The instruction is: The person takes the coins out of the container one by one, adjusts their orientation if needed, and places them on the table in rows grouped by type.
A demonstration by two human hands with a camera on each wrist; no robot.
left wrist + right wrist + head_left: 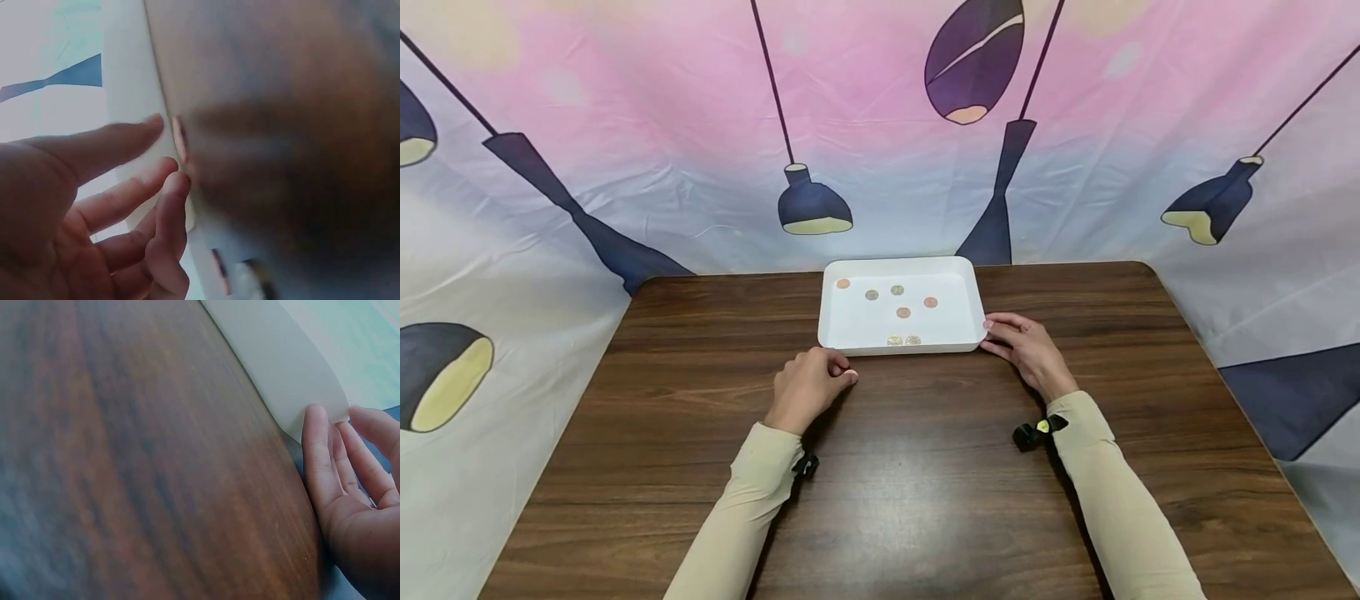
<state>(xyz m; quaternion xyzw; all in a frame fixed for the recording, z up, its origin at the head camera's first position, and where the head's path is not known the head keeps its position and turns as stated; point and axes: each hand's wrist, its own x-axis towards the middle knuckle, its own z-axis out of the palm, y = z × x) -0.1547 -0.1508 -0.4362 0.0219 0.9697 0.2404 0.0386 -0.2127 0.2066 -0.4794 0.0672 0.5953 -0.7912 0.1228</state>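
Observation:
A white shallow tray (867, 350) lies at the back of the wooden table with several coins in it, among them a copper coin (903, 312) and a gold-coloured coin (872, 295). My right hand (1028, 354) grips the tray's front right corner, thumb at the rim and fingers against the outer wall (294, 381). By the front left corner is my left hand (808, 387). Its thumb and fingertips stand apart around a copper-coloured coin (180, 139) on the table beside the tray; whether they touch it is unclear.
Another copper-coloured coin (220, 272) and a blurred silvery round thing (253, 279) lie beyond the left fingers. A patterned cloth (715, 200) hangs behind the table's back edge. The brown table (917, 475) stretches toward me between both forearms.

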